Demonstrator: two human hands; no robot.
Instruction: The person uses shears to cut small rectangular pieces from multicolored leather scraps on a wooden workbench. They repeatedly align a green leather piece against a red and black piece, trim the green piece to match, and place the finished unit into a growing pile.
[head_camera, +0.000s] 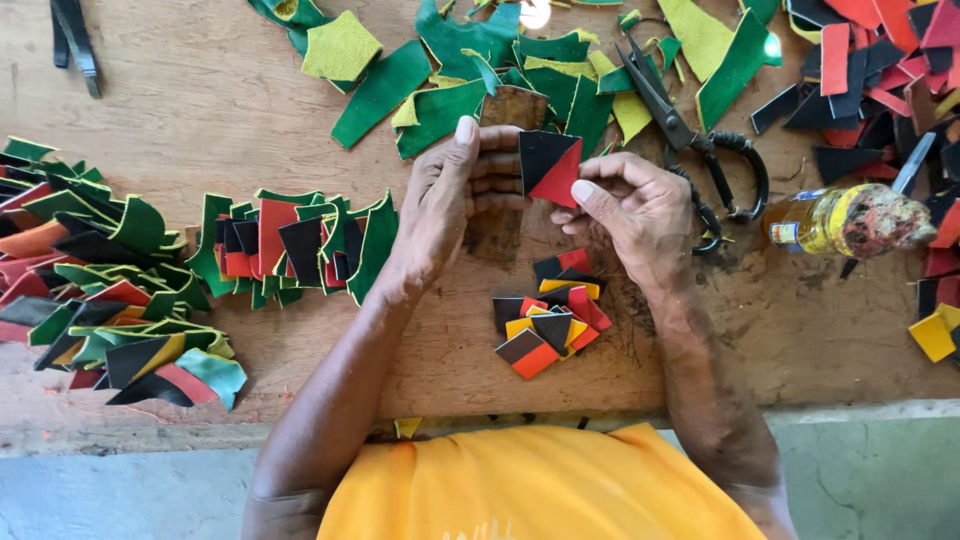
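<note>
My left hand (455, 195) and my right hand (630, 205) meet above the middle of a worn wooden table (200, 100). Together they hold a small square leather piece (548, 167), half black and half red. My left fingers grip its left edge, and my right thumb and forefinger pinch its lower right corner. A brown leather scrap (512, 106) lies just beyond my left hand. Below my hands sits a small pile of black, red and yellow squares (550, 318).
Black scissors (685, 130) lie right of my hands. A glue bottle (850, 220) lies on its side further right. Green and yellow scraps (440, 70) cover the far edge, red and black ones (880, 70) the far right. Assembled multicoloured pieces (110, 270) fill the left.
</note>
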